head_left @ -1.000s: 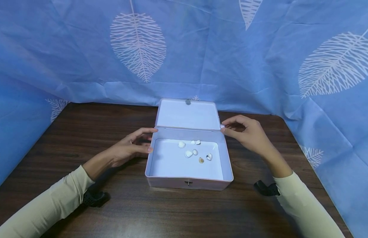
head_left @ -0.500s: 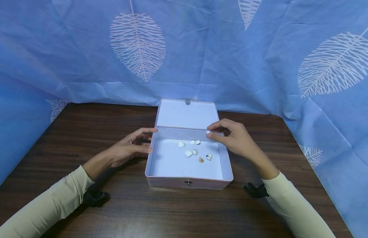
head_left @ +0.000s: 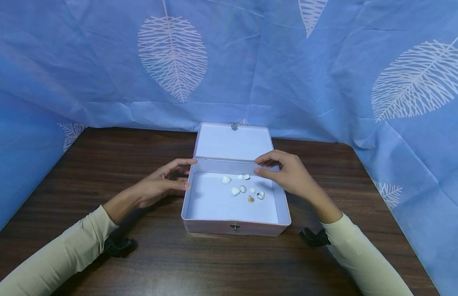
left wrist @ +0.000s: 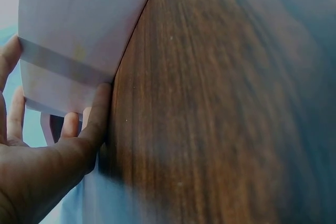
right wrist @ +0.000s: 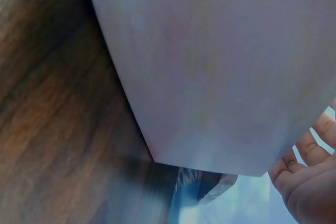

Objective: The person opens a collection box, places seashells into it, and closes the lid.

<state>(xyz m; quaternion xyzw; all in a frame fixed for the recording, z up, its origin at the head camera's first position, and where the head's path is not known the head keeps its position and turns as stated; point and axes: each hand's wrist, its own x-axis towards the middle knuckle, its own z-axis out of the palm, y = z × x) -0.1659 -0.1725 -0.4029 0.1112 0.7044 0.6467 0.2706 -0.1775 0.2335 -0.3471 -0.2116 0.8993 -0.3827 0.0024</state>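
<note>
A pale metal box (head_left: 210,226) stands on the brown wooden table, its hinged lid (head_left: 233,142) tipped back behind it. Several seashells lie on the white floor inside, among them a small white shell (head_left: 252,190) and a yellowish-brown shell (head_left: 250,199). My left hand (head_left: 164,181) rests against the box's left side with thumb and fingers spread. The left wrist view has its fingertips on the side wall (left wrist: 73,40). Over the right rear corner hovers my right hand (head_left: 284,170), holding nothing, thumb and fingertips apart. Seen from the right wrist, that hand (right wrist: 315,177) is partly cut off by the frame.
The brown table (head_left: 158,259) extends around the box on both sides and in front. A blue cloth with white leaf prints (head_left: 229,70) hangs behind and at the sides. A small metal clasp (head_left: 234,227) sits on the box front.
My right hand has moved left from beside the hinge to over the box. The small white shell it pinched has been let go and lies among the others. The left hand stays put.
</note>
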